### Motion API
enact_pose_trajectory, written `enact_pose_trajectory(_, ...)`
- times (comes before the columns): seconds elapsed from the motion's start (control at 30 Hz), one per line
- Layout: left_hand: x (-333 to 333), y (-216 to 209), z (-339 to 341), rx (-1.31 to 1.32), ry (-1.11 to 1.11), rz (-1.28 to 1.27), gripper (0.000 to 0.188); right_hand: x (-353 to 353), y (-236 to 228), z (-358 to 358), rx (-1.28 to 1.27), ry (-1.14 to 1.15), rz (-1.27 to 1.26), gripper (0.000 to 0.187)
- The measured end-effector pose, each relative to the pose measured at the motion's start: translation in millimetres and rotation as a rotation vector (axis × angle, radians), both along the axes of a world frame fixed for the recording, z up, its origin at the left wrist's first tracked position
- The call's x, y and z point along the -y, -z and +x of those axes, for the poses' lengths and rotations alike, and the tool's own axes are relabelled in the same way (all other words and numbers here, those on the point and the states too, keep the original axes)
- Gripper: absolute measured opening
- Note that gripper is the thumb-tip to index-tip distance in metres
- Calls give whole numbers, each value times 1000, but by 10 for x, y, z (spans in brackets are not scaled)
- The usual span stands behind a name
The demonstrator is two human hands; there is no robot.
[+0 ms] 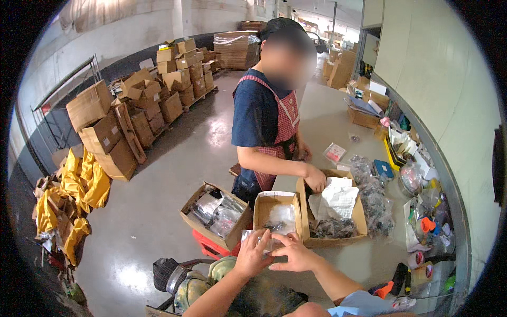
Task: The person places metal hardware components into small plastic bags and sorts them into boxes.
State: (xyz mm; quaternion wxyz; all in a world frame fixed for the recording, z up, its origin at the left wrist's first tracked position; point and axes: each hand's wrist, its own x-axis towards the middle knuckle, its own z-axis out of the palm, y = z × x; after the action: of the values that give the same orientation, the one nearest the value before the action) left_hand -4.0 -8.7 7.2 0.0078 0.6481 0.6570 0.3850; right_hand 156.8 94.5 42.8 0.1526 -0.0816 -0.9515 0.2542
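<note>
Near the lower middle, my left hand [253,258] has its fingers closed on a small clear plastic bag [272,244], part of which shows past the fingers. My right hand [296,255] is beside it with thumb and forefinger spread apart, the fingertips close to the bag. What the bag contains is too small to make out. Just beyond my hands stands a small open carton [257,214] with clear bags and some dark pieces inside. To its right, a larger carton [362,224] holds small dark packed parts and a crumpled white sheet [335,198].
Across the table a co-worker in a checked apron [288,119] reaches one hand [316,179] into the larger carton. At left, another carton of bags [236,239] sits on a red stool [203,244]. Bagged parts [372,203] and clutter line the right wall.
</note>
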Motion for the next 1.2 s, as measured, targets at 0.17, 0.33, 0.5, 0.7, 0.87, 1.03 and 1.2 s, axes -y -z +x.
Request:
enact_pose_trajectory(0.17,10,109,25,-92,62,-112,62,42,-100,-68,334,-107,-137,44)
enact_pose_trajectory(0.33,-26,-26,97,8,202,-54,62,208,36,-44,326,-82,36,46)
enact_pose_trajectory(0.5,32,56,60,218,77,-220,46,-157,33,59,49,-49,-646,30)
enact_pose_trajectory(0.7,-26,88,29,263,58,-177,38,-1623,568,662,668,739,22,22)
enact_pose_trajectory(0.87,-38,109,38,217,58,-158,36,-1859,953,900,583,574,37,12)
enact_pose_trajectory(1.03,-28,113,25,264,50,-226,37,-1778,773,974,420,566,-221,16)
enact_pose_trajectory(1.2,-44,104,54,276,59,-249,39,-1757,861,1313,-23,570,-759,15)
